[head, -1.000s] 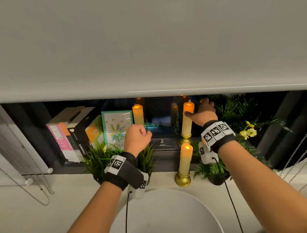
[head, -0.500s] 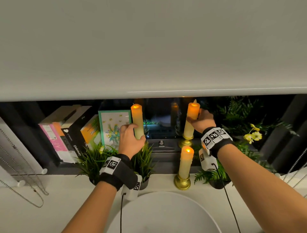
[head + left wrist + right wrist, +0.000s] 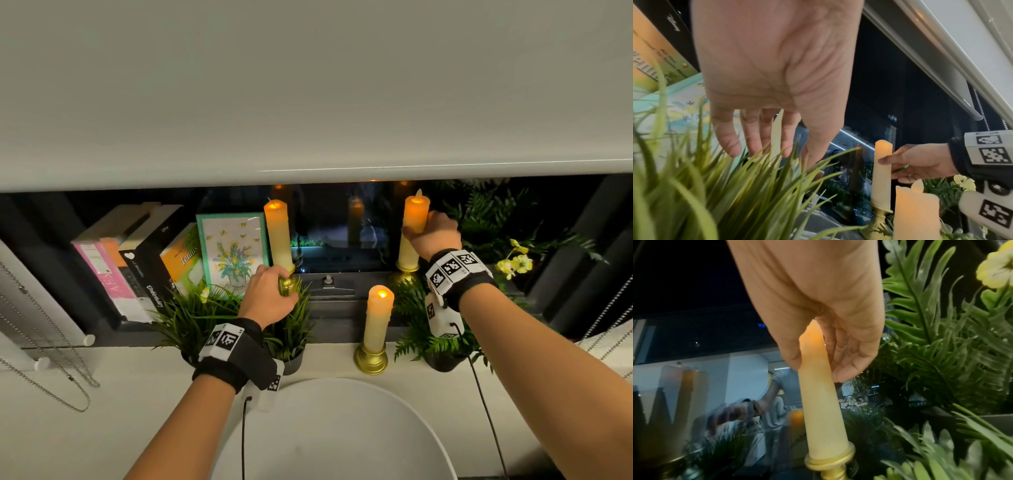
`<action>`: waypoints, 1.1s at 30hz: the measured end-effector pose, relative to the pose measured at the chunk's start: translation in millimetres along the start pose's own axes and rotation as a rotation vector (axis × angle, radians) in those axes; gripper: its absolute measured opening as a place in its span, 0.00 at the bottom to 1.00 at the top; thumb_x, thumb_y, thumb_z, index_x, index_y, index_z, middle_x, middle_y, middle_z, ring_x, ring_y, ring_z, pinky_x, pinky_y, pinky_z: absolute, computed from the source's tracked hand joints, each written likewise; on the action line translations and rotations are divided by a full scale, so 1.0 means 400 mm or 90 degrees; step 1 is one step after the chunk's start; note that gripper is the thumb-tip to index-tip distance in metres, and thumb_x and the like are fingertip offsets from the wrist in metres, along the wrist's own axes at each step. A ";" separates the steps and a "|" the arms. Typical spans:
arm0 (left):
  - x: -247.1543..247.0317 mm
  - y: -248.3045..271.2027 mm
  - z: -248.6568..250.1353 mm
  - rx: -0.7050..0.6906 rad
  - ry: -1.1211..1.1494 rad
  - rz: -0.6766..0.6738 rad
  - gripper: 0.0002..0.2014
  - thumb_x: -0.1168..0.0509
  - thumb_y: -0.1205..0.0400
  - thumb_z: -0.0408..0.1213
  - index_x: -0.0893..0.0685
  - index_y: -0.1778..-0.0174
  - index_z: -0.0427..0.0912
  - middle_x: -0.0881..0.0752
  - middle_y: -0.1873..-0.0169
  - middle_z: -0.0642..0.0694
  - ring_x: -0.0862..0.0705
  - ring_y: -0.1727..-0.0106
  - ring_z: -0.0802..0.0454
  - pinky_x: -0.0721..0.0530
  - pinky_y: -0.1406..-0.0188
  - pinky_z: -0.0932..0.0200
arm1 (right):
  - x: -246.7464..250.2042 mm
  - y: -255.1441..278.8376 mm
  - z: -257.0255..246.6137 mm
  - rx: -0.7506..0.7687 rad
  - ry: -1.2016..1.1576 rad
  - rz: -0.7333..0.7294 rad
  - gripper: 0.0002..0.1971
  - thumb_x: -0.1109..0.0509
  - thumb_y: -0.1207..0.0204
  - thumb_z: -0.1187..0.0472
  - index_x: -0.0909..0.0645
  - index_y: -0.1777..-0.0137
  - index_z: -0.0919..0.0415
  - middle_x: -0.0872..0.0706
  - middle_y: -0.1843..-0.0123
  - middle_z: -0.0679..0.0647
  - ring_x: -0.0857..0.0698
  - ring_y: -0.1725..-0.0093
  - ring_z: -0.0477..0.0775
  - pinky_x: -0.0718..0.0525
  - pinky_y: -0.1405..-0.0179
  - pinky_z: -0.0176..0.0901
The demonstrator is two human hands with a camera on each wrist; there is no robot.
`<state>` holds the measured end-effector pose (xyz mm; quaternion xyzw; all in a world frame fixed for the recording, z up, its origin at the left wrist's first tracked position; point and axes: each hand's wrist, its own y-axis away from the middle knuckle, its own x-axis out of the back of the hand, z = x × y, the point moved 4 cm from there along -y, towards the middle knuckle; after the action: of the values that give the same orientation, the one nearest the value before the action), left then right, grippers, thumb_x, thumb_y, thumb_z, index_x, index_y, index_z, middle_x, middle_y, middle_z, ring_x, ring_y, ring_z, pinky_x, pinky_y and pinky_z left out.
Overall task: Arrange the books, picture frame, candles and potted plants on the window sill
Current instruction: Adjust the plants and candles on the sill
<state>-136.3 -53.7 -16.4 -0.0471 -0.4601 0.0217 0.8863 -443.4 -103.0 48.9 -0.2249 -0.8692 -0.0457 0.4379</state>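
Three lit cream candles in gold holders stand on the window sill (image 3: 113, 383). My left hand (image 3: 284, 289) (image 3: 766, 146) grips the bottom of the left candle (image 3: 279, 236) (image 3: 777, 129) at its gold holder (image 3: 287, 285), just above the grass plant (image 3: 191, 315). My right hand (image 3: 433, 236) (image 3: 813, 368) pinches the upper part of the back right candle (image 3: 415, 214) (image 3: 822, 410) between thumb and fingers. The front candle (image 3: 376, 318) stands free. The picture frame (image 3: 231, 250) leans upright beside the leaning books (image 3: 137, 260).
A fern pot (image 3: 421, 339) sits under my right wrist, and a yellow-flowered plant (image 3: 513, 263) stands behind it. The roller blind (image 3: 308, 85) hangs low over the sill. Bead chains (image 3: 44, 342) dangle at the left. A white round surface (image 3: 335, 428) lies in front.
My left hand reached the left candle, took its shaft, then slid down to the gold holder. My right hand came from behind the back right candle's top to pinch it.
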 end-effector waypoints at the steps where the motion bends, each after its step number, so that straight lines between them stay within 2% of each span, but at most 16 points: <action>1: -0.004 0.006 -0.002 -0.001 -0.009 -0.011 0.19 0.29 0.23 0.41 0.21 0.37 0.45 0.25 0.38 0.43 0.23 0.37 0.45 0.22 0.40 0.52 | -0.002 0.002 -0.003 0.004 0.001 -0.003 0.18 0.27 0.26 0.51 0.19 0.44 0.66 0.14 0.45 0.67 0.14 0.45 0.69 0.17 0.50 0.55; 6: -0.019 0.028 -0.011 -0.015 -0.042 -0.043 0.16 0.29 0.22 0.42 0.19 0.40 0.45 0.22 0.41 0.43 0.22 0.45 0.48 0.20 0.45 0.52 | -0.010 0.005 -0.010 -0.007 -0.013 -0.008 0.18 0.27 0.25 0.53 0.19 0.43 0.67 0.14 0.44 0.67 0.14 0.45 0.69 0.20 0.54 0.49; 10: -0.031 0.042 -0.020 -0.018 -0.053 -0.058 0.14 0.29 0.23 0.44 0.18 0.43 0.45 0.19 0.43 0.45 0.20 0.47 0.48 0.18 0.47 0.52 | -0.009 0.020 0.003 0.000 -0.017 -0.002 0.25 0.26 0.26 0.50 0.21 0.39 0.71 0.15 0.41 0.69 0.15 0.42 0.68 0.16 0.46 0.53; 13: -0.035 0.047 -0.019 -0.024 -0.068 -0.056 0.15 0.30 0.22 0.48 0.18 0.44 0.44 0.22 0.48 0.47 0.22 0.51 0.50 0.21 0.52 0.55 | -0.005 0.047 0.006 0.006 0.039 0.020 0.39 0.24 0.28 0.47 0.34 0.27 0.73 0.25 0.31 0.70 0.23 0.32 0.70 0.22 0.34 0.60; 15: -0.036 0.050 -0.015 -0.029 -0.076 -0.053 0.14 0.30 0.22 0.48 0.18 0.45 0.44 0.24 0.51 0.48 0.23 0.52 0.50 0.23 0.54 0.56 | -0.004 0.077 -0.006 0.027 0.075 0.028 0.47 0.23 0.30 0.46 0.43 0.22 0.71 0.31 0.27 0.70 0.28 0.28 0.70 0.24 0.32 0.61; 17: -0.037 0.052 -0.009 -0.034 -0.079 -0.041 0.13 0.31 0.21 0.46 0.17 0.46 0.43 0.21 0.52 0.47 0.23 0.56 0.50 0.24 0.58 0.57 | -0.008 0.118 -0.035 0.093 0.098 -0.001 0.43 0.23 0.32 0.42 0.36 0.25 0.66 0.27 0.30 0.67 0.22 0.34 0.66 0.19 0.39 0.58; 19: -0.037 0.056 -0.003 -0.033 -0.080 -0.029 0.10 0.31 0.20 0.43 0.16 0.47 0.42 0.18 0.53 0.44 0.22 0.58 0.49 0.24 0.59 0.57 | -0.028 0.168 -0.069 0.194 0.130 -0.129 0.32 0.24 0.31 0.40 0.25 0.36 0.62 0.20 0.39 0.60 0.19 0.44 0.57 0.18 0.47 0.49; 20: -0.037 0.059 -0.001 -0.029 -0.078 -0.024 0.10 0.32 0.19 0.42 0.15 0.46 0.42 0.17 0.52 0.43 0.22 0.56 0.48 0.23 0.58 0.56 | -0.044 0.195 -0.080 0.231 0.171 -0.218 0.30 0.24 0.32 0.39 0.23 0.39 0.60 0.19 0.42 0.57 0.20 0.45 0.54 0.20 0.48 0.46; 21: -0.038 0.061 0.000 -0.024 -0.073 -0.018 0.10 0.32 0.19 0.41 0.15 0.46 0.42 0.17 0.50 0.42 0.21 0.53 0.47 0.22 0.55 0.55 | -0.061 0.222 -0.085 0.249 0.227 -0.299 0.29 0.24 0.32 0.39 0.22 0.39 0.59 0.20 0.42 0.55 0.21 0.43 0.54 0.20 0.47 0.46; 23: -0.037 0.069 0.003 -0.013 -0.061 -0.008 0.10 0.33 0.18 0.40 0.14 0.44 0.41 0.17 0.48 0.40 0.20 0.47 0.44 0.20 0.47 0.51 | -0.096 0.261 -0.081 0.258 0.322 -0.398 0.28 0.23 0.31 0.43 0.23 0.35 0.56 0.23 0.39 0.53 0.21 0.37 0.55 0.20 0.43 0.46; 25: -0.034 0.076 0.006 -0.013 -0.063 0.008 0.09 0.33 0.18 0.38 0.14 0.47 0.38 0.18 0.51 0.40 0.19 0.46 0.42 0.19 0.44 0.50 | -0.132 0.273 -0.070 0.268 0.367 -0.410 0.25 0.21 0.31 0.52 0.21 0.35 0.56 0.21 0.37 0.55 0.19 0.37 0.56 0.17 0.43 0.46; 27: -0.032 0.083 0.007 -0.016 -0.067 0.024 0.08 0.33 0.18 0.36 0.13 0.49 0.36 0.21 0.56 0.42 0.18 0.49 0.41 0.18 0.45 0.50 | -0.154 0.276 -0.065 0.278 0.361 -0.389 0.22 0.20 0.32 0.57 0.18 0.39 0.58 0.17 0.39 0.58 0.16 0.41 0.58 0.14 0.48 0.44; 30: -0.035 0.084 0.003 -0.025 -0.066 0.035 0.08 0.34 0.18 0.37 0.13 0.53 0.35 0.18 0.58 0.41 0.19 0.53 0.44 0.18 0.50 0.52 | -0.171 0.280 -0.075 0.282 0.308 -0.371 0.22 0.19 0.34 0.58 0.17 0.40 0.60 0.15 0.42 0.58 0.15 0.43 0.59 0.13 0.48 0.46; 33: -0.040 0.079 -0.010 -0.023 -0.057 0.045 0.09 0.34 0.18 0.39 0.15 0.59 0.38 0.17 0.59 0.42 0.19 0.58 0.46 0.21 0.60 0.55 | -0.196 0.294 -0.095 0.298 0.267 -0.360 0.21 0.19 0.34 0.58 0.16 0.41 0.59 0.15 0.43 0.59 0.15 0.44 0.59 0.12 0.47 0.48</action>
<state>-141.8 -23.7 -34.8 -0.0780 -0.4978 0.0467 0.8625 -324.0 -36.0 -3.1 0.1420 -0.7756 -0.0099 0.6149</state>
